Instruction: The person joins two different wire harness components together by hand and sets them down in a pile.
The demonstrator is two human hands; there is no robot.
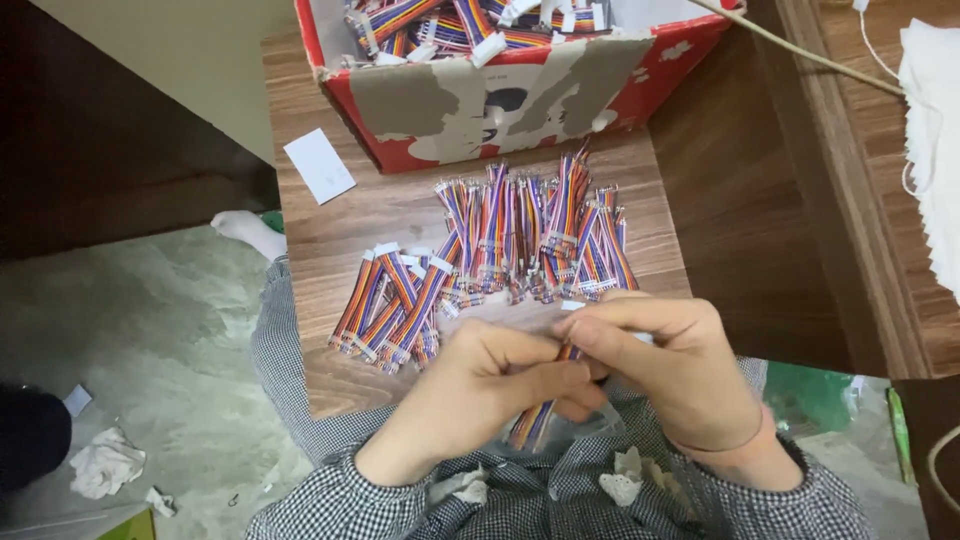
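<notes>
Item, as I see it: one striped cable (pixel 535 420) pinched between my left hand (pixel 480 385) and right hand (pixel 670 365) above my lap, two piles laid on the worktop (pixel 330 235), the box (pixel 500 90) beyond holding plenty more, so roughly midway.

A single view comes from a camera on the person's head, tilted steeply down and slightly forward over the lap. It sits close: the left hand (pixel 480 385) and right hand (pixel 665 370) fill the lower middle. The wooden bench (pixel 330 250) runs up the centre toward the red cardboard box (pixel 520 100) at the top edge. The floor (pixel 150 320) shows on the left. No second view shares the scene.
</notes>
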